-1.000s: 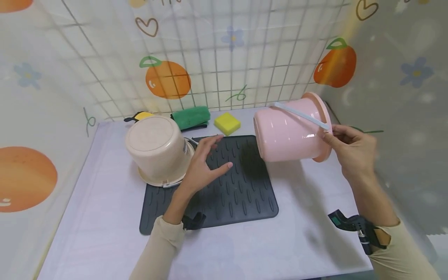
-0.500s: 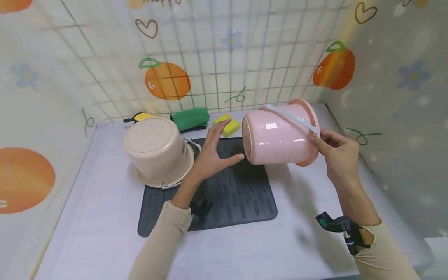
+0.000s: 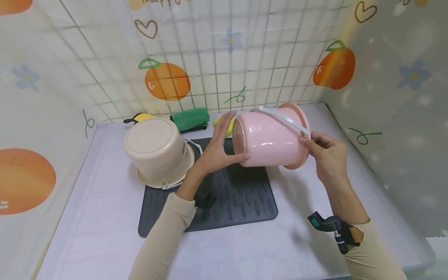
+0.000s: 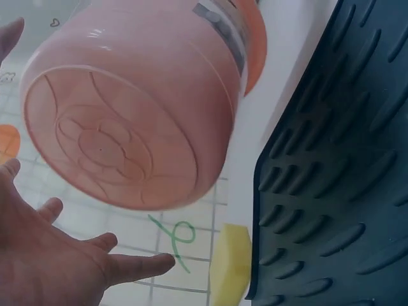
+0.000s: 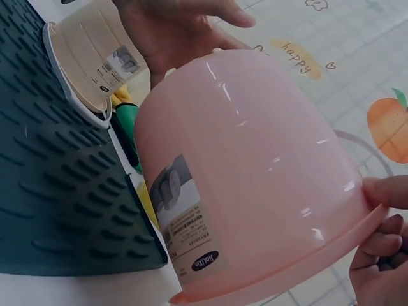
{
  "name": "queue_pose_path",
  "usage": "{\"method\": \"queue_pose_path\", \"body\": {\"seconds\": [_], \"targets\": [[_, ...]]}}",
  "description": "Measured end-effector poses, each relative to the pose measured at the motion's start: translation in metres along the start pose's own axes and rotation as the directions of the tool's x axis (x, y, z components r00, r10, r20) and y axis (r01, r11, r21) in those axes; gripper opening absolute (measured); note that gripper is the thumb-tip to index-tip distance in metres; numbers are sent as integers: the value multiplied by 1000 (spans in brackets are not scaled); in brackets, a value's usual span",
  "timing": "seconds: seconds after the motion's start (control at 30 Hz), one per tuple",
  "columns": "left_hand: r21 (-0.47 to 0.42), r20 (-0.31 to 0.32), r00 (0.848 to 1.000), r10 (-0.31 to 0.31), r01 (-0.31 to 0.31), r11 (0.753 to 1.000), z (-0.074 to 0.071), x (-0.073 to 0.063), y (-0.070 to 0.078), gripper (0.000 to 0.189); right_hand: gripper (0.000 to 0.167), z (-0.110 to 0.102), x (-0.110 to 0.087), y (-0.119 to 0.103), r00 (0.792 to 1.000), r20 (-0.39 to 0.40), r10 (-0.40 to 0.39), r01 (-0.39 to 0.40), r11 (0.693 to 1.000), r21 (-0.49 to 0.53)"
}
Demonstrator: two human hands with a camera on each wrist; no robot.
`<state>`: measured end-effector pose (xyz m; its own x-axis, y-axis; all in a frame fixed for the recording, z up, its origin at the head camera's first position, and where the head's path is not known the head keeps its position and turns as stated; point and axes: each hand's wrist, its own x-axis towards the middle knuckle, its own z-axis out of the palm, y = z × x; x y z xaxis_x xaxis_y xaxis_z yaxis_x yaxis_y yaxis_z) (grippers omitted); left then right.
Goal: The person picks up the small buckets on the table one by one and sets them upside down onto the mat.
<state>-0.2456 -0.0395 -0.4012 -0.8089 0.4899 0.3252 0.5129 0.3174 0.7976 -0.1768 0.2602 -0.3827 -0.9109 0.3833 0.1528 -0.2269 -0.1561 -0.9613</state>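
My right hand (image 3: 329, 159) pinches the rim of a pink plastic bucket (image 3: 273, 136). The bucket is tipped on its side in the air, base to the left, with its pale handle lying along its upper side. Spread fingers of my left hand (image 3: 215, 153) are right at the bucket's base, the thumb overlapping its lower edge in the head view. A printed label (image 5: 185, 217) shows on the bucket's side in the right wrist view. Upside down at the left stands a beige bucket (image 3: 152, 144), partly on a dark ridged mat (image 3: 241, 198).
Behind the mat lie a rolled green cloth (image 3: 190, 118) and a yellow sponge (image 4: 231, 264), the sponge partly hidden by my left hand in the head view. A black and yellow item (image 3: 140, 116) sits behind the beige bucket. A printed curtain (image 3: 245, 58) hangs at the back.
My right hand has brought the pink bucket leftward, over the mat. My left hand has moved right and up to the bucket's base. The beige bucket has stayed in place.
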Motion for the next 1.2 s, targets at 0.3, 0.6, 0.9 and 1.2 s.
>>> {"method": "queue_pose_path", "body": {"seconds": [0.3, 0.6, 0.9, 1.2], "targets": [[-84, 32, 999, -39, 41, 996, 4, 5, -3, 111, 18, 10, -2, 8, 999, 48, -1, -4, 994, 111], [-71, -17, 1000, -18, 16, 997, -2, 5, -4, 113, 18, 14, -5, 13, 995, 95, 18, -30, 992, 120], [-31, -12, 1000, -24, 23, 999, -19, 4, 0, 112, 27, 15, -11, 20, 991, 130, 16, -1, 994, -113], [88, -25, 999, 23, -21, 996, -49, 1, 20, 112, 35, 9, -25, 16, 954, 294, -53, 201, 842, -501]]}}
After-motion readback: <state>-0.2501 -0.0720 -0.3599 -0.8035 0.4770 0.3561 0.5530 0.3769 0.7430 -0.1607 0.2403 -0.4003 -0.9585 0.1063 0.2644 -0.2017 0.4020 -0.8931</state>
